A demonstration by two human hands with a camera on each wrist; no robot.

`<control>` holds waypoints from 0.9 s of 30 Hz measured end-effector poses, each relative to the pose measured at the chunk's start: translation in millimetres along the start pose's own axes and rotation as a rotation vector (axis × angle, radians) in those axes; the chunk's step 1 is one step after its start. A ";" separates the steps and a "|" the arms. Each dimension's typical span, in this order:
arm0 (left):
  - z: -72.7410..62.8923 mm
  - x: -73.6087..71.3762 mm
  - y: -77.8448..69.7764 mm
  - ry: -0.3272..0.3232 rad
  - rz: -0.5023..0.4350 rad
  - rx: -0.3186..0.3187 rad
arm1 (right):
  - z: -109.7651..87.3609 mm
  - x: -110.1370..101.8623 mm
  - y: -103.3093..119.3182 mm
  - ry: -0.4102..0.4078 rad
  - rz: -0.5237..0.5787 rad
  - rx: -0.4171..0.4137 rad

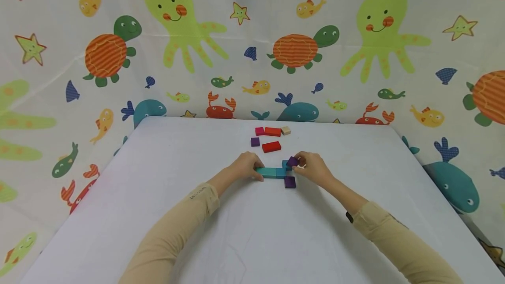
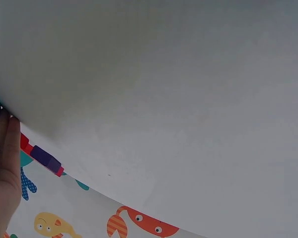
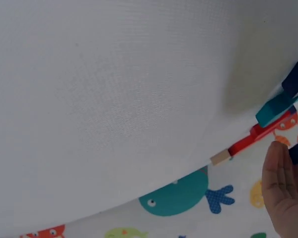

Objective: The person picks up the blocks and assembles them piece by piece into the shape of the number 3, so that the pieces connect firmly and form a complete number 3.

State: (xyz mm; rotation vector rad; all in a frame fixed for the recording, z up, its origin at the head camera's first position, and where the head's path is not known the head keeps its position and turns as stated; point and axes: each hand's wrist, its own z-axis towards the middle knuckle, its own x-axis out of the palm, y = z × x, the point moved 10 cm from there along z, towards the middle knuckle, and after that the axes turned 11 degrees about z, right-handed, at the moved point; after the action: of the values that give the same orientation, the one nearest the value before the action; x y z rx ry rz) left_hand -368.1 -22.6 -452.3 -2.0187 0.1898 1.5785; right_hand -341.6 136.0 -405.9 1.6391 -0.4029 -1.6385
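We see the right grip (image 1: 314, 168) pinching a dark purple cube (image 1: 292, 161) between fingertips and thumb, above the white surface (image 1: 221, 240); its fingers cover the cube's right side. Just by it lies a blue block (image 1: 284, 165), partly hidden behind the cube (we cannot tell whether the two touch). Our left grip (image 1: 245, 165) is closed about the left end of a teal block (image 1: 268, 172), hiding that tip. A blue cube (image 1: 280, 173) adjoins the teal block's right end, and a second purple cube (image 1: 289, 182) sits just below and to the right.

On the left sleeve (image 1: 173, 227), near the cuff, we find dark lettering (image 1: 198, 193), too small to read.

Farther back we have a red block (image 1: 271, 147), a purple block (image 1: 255, 142), a pink cube (image 1: 259, 131), another red block (image 1: 272, 132) and a beige cube (image 1: 286, 130). Beyond hangs a cloth (image 1: 260, 12) printed with octopuses, turtles and whales.
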 end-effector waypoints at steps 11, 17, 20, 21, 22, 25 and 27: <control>0.1 1.0 0.8 -0.004 0.007 0.000 | -16.1 1.1 10.7 -0.002 0.011 0.001; 0.0 1.5 0.5 -0.007 0.000 -0.004 | -24.3 4.0 15.0 -0.003 0.009 -0.002; -0.5 1.0 -0.2 -0.007 -0.002 -0.010 | -28.1 7.8 19.2 0.027 0.002 -0.004; -0.7 0.6 -0.4 -0.008 -0.003 -0.011 | -29.6 9.3 20.7 0.042 0.001 -0.002; -0.9 0.2 -0.7 -0.008 -0.001 -0.011 | -31.1 10.8 21.8 0.057 0.000 0.002; -1.3 -0.8 -1.1 -0.009 0.000 -0.007 | -35.5 14.7 23.7 0.091 -0.007 0.025; -1.5 -1.1 -1.2 -0.010 0.002 -0.004 | -38.5 17.0 24.2 0.102 -0.014 0.031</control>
State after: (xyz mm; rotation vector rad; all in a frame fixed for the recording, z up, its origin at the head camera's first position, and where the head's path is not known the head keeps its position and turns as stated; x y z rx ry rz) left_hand -366.7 -22.6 -450.7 -2.0139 0.1848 1.5909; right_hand -295.9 119.5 -405.7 1.7436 -0.3676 -1.5585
